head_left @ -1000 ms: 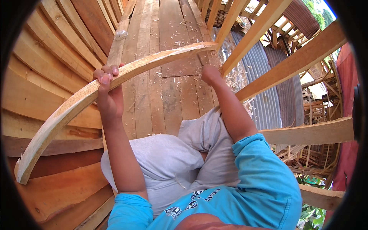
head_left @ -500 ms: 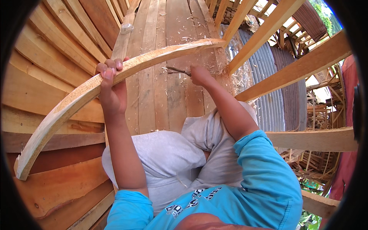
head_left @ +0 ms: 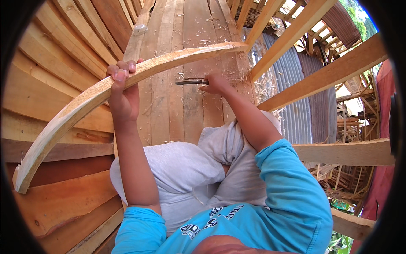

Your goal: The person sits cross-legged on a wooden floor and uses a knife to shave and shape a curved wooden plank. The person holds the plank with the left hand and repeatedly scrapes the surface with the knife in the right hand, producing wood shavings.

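A long curved piece of wood (head_left: 169, 60) arcs from the lower left up to the slats on the right, its surface pale and rough-cut. My left hand (head_left: 124, 91) grips it left of its middle, fingers wrapped over the upper edge. My right hand (head_left: 215, 83) is closed on the handle of a dark-bladed knife (head_left: 189, 82), just below the curve. The blade points left and stands apart from the wood. Most of the handle is hidden in my fist.
Shavings lie over the plank floor (head_left: 163, 106). Overlapping wooden boards (head_left: 63, 97) form the left wall. At the right, spaced wooden bars (head_left: 325, 80) stand before corrugated metal sheets (head_left: 292, 93). A small clear object (head_left: 140, 29) sits at the far left of the floor.
My right hand has drawn a little toward me, and the knife blade has moved away from the curved wood and now lies nearly level. The curved wood's near end has risen slightly.
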A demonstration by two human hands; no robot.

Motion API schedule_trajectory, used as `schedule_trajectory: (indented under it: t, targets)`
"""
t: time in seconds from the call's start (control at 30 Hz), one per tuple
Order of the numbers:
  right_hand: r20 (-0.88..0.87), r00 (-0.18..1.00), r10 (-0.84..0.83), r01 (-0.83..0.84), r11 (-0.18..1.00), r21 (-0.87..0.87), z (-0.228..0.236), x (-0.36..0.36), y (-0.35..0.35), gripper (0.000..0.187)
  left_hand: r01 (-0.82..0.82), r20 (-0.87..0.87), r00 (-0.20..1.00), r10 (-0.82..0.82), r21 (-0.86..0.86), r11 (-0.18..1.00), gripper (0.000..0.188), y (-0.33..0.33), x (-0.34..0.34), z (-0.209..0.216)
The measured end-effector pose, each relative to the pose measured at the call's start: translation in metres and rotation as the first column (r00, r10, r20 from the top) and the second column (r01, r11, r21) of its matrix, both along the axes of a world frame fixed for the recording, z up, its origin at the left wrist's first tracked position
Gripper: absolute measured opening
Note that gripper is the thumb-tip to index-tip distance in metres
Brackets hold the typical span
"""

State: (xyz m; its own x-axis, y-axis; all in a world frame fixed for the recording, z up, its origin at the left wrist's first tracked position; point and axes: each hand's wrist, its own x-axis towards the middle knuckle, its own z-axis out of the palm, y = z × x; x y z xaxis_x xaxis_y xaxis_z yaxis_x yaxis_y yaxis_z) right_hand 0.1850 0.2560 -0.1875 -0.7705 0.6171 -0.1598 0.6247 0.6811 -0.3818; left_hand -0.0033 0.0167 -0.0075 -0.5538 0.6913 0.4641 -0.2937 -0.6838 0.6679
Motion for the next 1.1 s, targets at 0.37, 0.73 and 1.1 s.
schedule_trajectory:
  t: [0.37,0.73,1.1]
  targets:
    - [0.040,0.999,-0.017,0.008,0.978,0.210,-0.050,-0.003,0.017,0.016,0.028,-0.006,1.000,-0.028,0.011,1.000,0.020,0.005,0.002,0.000]
    - [0.222,0.974,-0.032,0.008,0.994,0.111,-0.025,0.013,0.021,0.020,0.012,-0.001,1.000,-0.012,-0.002,1.000,0.022,0.003,0.002,0.000]
    - [0.241,0.932,-0.272,0.247,0.960,0.129,-0.025,0.059,0.059,0.034,0.020,0.005,1.000,-0.020,0.008,1.000,0.021,0.003,0.004,0.002]
